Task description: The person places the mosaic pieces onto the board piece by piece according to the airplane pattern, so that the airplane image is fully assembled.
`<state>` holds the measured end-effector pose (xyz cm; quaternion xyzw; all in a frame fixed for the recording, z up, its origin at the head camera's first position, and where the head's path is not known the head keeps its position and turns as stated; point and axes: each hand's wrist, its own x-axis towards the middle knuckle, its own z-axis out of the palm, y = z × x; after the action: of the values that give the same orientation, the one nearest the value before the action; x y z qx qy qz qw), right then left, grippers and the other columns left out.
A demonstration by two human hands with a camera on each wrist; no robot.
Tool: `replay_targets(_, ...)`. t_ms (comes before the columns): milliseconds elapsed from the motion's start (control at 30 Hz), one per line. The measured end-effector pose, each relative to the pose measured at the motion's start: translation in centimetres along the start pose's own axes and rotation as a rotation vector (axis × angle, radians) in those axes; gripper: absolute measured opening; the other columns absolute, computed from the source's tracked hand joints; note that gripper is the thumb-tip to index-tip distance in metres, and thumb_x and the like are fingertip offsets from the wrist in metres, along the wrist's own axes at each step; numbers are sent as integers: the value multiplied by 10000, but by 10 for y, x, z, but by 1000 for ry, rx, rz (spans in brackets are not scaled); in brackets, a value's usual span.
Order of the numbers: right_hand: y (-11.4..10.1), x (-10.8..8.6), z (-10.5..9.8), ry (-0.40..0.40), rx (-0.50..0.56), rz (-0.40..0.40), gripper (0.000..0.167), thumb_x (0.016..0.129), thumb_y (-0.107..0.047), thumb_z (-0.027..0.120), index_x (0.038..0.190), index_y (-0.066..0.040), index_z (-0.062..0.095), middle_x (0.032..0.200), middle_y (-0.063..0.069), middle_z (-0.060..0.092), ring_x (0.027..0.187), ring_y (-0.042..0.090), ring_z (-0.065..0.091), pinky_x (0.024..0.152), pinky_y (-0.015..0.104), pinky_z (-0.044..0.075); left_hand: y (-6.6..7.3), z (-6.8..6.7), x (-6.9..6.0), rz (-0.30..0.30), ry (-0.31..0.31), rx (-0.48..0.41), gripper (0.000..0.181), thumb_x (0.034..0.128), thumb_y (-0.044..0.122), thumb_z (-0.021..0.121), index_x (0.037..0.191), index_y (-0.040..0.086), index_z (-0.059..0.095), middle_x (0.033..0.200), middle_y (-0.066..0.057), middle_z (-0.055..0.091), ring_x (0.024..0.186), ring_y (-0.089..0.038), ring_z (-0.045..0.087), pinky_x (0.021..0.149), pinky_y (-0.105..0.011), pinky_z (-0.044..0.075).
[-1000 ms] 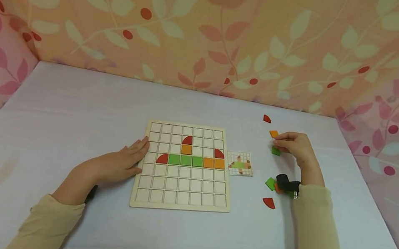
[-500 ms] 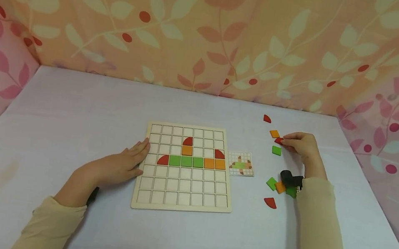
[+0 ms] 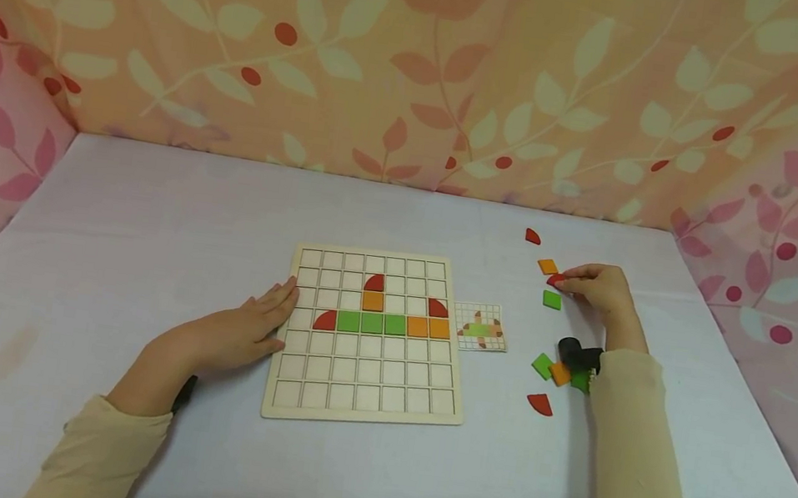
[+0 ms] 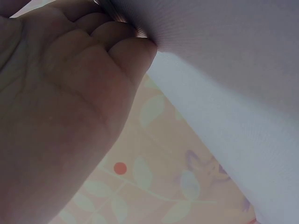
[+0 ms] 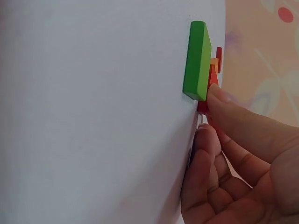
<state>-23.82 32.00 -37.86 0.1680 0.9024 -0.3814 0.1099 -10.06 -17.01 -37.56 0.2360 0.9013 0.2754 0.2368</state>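
Note:
A wooden grid board (image 3: 362,423) lies mid-table with red, orange and green tiles set in some of its squares. My left hand (image 3: 236,334) rests against the board's left edge, fingers extended; the left wrist view shows mostly its palm (image 4: 60,102). Beyond the board's right side, my right hand (image 3: 599,291) pinches a red quarter-circle tile (image 3: 555,280) between thumb and fingers, low at the table. Close to these fingertips lie an orange tile (image 3: 547,266) and a green square tile (image 3: 552,300). In the right wrist view, the green tile (image 5: 196,60) partly covers the red one.
A small printed pattern card (image 3: 481,327) touches the board's right edge. Farther back is another red quarter-circle tile (image 3: 533,236). Nearer lie a green tile (image 3: 542,366), an orange tile (image 3: 560,374) and a red tile (image 3: 540,404), beside the black wrist camera (image 3: 578,355). Patterned cloth (image 3: 423,67) borders the table.
My right hand drew back slightly to the right from over the tiles, bringing the red quarter-circle tile into sight at its fingertips. My left hand stays at the board's edge.

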Motion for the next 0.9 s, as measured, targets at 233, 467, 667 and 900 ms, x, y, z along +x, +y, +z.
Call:
replay_targets(233,2,-3,-3,-3,19,-56,328,876,-190,688,1075,46,575,995,74,570,869,191,497,730,196,447,-1,0,-1,2,0,1,683,968,136,507,1466,-96,101,1552,-224,-34,1408,-402,11,1101,-577,101)
replay_targets(467,2,-7,-5,-69,174,-123,352,872,-165,693,1082,90,571,757,-99,617,684,20,618,701,162,523,-1,0,-2,13,8,-3,672,969,138,503,1462,-101,115,1549,-233,-24,1406,-406,19,1099,-580,105)
replay_targets(667,-5,-12,-3,-52,96,-130,452,903,-255,654,1220,57,573,1114,83,585,908,103,559,747,118,487,0,0,-2,3,5,-4,667,971,135,499,1464,-96,112,1552,-222,-34,1409,-398,10,1103,-574,101)
replay_targets(900,-18,-22,5,-62,166,-218,420,903,-198,654,1184,105,579,968,-33,610,839,31,577,738,121,499,0,0,-2,3,6,-3,672,970,133,502,1464,-97,110,1551,-224,-34,1408,-399,12,1103,-572,100)
